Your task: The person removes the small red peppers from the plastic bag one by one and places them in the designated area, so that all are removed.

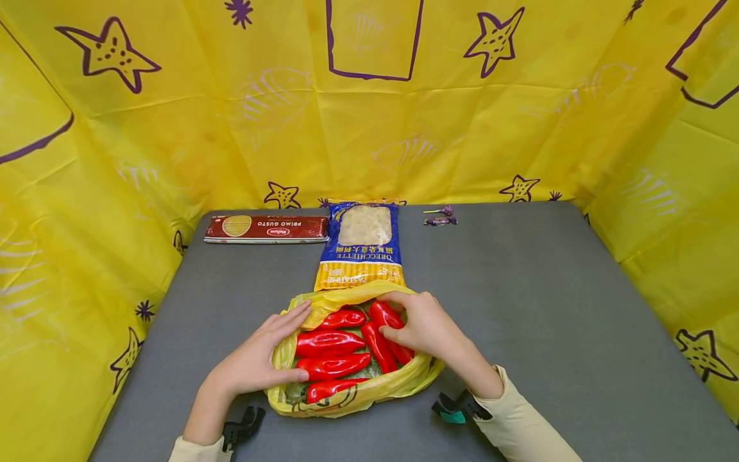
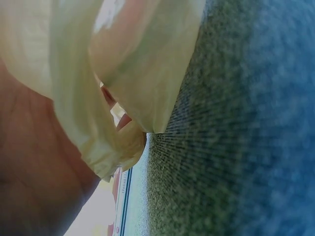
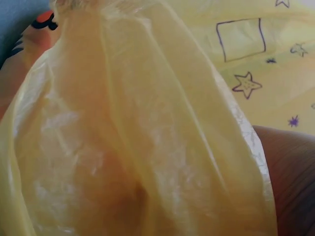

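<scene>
A yellow plastic bag (image 1: pixel 381 393) lies on the grey table with its mouth spread wide. Inside, several glossy red peppers (image 1: pixel 330 344) rest on something green. My left hand (image 1: pixel 260 350) lies along the bag's left rim, fingers straight and thumb reaching over a pepper. At the upper right of the mouth, my right hand (image 1: pixel 430 326) reaches in, its thumb and fingers around a red pepper (image 1: pixel 385 314). In the left wrist view, bag film (image 2: pixel 93 103) folds across the palm. Yellow film (image 3: pixel 133 123) hides most of the right hand in its wrist view.
Just beyond the bag lies a blue and yellow orecchiette pack (image 1: pixel 360 250). A long dark red pasta pack (image 1: pixel 265 229) is at its left. Two small purple wrapped items (image 1: pixel 441 221) lie at the back. Yellow patterned cloth (image 1: pixel 369 128) walls in the table.
</scene>
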The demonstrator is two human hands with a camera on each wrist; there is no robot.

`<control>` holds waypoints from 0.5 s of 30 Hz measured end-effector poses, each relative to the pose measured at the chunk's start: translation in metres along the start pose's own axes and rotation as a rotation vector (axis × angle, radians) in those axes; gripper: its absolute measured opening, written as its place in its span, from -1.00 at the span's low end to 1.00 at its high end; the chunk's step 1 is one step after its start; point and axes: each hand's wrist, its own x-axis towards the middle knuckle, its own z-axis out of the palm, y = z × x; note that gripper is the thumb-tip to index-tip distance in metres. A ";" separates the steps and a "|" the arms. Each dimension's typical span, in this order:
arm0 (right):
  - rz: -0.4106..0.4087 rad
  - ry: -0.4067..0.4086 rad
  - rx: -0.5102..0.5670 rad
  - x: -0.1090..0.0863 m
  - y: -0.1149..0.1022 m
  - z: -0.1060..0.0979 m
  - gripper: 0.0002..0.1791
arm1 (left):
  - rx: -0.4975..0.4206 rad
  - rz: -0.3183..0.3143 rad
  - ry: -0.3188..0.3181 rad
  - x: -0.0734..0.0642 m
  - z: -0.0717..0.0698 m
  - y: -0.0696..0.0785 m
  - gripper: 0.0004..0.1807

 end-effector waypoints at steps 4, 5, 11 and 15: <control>-0.039 0.012 0.042 -0.001 -0.001 -0.003 -0.52 | 0.000 0.011 0.001 0.000 0.000 0.001 0.16; -0.042 0.012 0.066 -0.001 -0.001 -0.003 -0.53 | -0.004 0.007 0.000 0.000 0.000 0.001 0.17; -0.007 -0.032 0.209 0.001 0.000 -0.005 -0.53 | 0.001 0.006 -0.004 0.000 0.001 0.000 0.19; -0.101 -0.104 0.199 0.002 0.002 -0.005 -0.53 | -0.001 -0.002 -0.006 0.000 0.001 0.000 0.19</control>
